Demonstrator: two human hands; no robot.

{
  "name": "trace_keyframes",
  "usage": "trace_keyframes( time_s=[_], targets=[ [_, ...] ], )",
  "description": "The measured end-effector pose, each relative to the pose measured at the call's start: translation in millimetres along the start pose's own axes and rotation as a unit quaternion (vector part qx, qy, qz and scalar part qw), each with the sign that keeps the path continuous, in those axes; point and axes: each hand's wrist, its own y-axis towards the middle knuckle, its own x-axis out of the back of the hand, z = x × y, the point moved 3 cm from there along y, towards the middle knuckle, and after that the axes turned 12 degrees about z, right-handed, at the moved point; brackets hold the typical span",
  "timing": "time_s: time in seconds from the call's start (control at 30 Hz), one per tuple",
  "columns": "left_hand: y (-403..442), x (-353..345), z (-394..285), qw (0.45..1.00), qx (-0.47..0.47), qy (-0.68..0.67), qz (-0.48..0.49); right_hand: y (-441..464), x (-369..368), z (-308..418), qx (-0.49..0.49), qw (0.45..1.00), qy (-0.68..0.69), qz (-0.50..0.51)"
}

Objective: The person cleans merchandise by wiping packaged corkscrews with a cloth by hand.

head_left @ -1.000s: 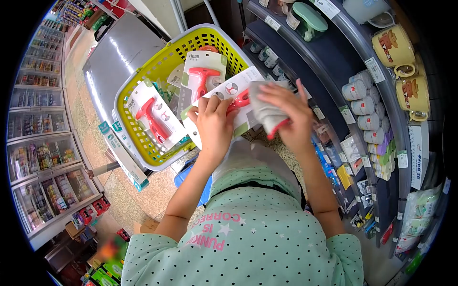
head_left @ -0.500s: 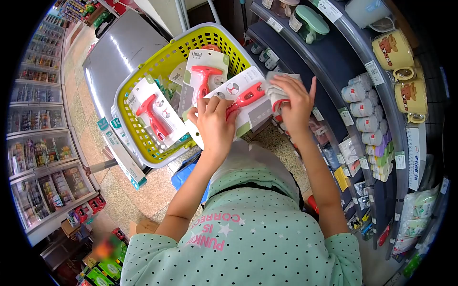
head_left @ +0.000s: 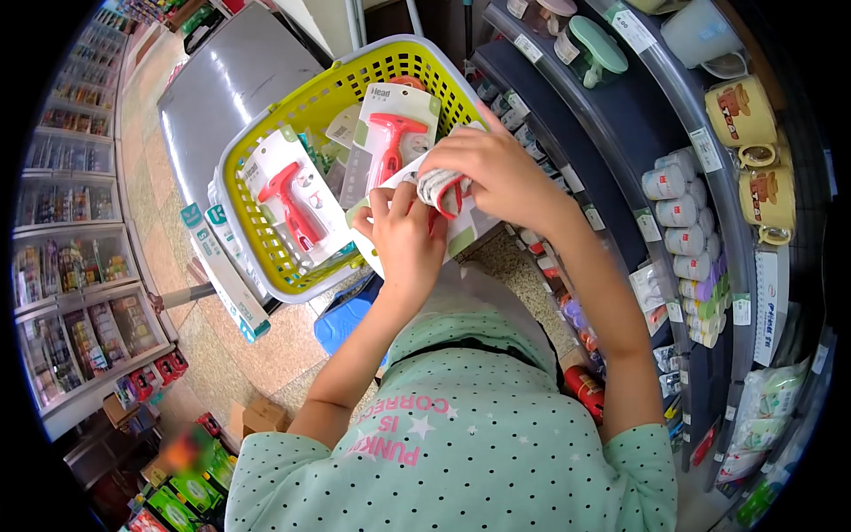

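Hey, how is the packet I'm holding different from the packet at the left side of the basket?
The held packet is largely covered by your left hand, right hand and a grey cloth; the left packet has its red tool plainly in view. The held packet slants from lower left to upper right, while the left packet slants from upper left to lower right. Both have pale card backings.

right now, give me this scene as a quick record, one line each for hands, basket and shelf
left hand: gripping a carded red tool
right hand: holding a bunched, red-edged cloth over that card
basket: yellow-green, with at least two more carded red tools inside
shelf: on the right, stocked with yellow mugs
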Motion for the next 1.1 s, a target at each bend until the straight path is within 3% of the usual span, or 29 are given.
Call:
trace_keyframes(
  time_s=[0.13, 0.27, 0.43, 0.53, 0.57, 0.7, 0.83, 0.93, 1.1],
  targets=[
    [-1, -6, 0, 0.999, 0.0, -0.038, -0.019, 17, 8, -15, -0.055, 0.984, 0.079, 0.147],
    [1, -3, -1, 0.998, 0.017, -0.065, -0.01, 24, 11, -26, -0.055, 0.985, 0.11, 0.124],
    [1, -5, -1, 0.996, 0.025, -0.082, -0.013, 9, 25, -52, -0.069, 0.992, 0.003, 0.106],
    [1, -5, -2, 0.996, 0.031, -0.084, -0.01, -7, 34, -65, -0.193, 0.968, 0.074, 0.145],
    [2, -6, -2, 0.996, 0.028, -0.079, -0.009, -11, 29, -79, -0.175, 0.968, 0.096, 0.153],
    [2, -6, 0, 0.997, 0.012, -0.07, -0.025, -35, 56, -62, -0.191, 0.976, -0.015, 0.107],
    [6, -1, 8, 0.997, 0.012, -0.08, -0.012, -66, 53, -31, -0.178, 0.978, -0.081, -0.071],
    [7, 0, 9, 0.995, 0.026, -0.093, 0.004, -74, 19, 2, -0.074, 0.971, -0.096, -0.205],
    [7, -1, 9, 0.996, 0.03, -0.079, 0.01, -72, -43, 18, -0.011, 0.987, -0.054, -0.154]
  ],
)
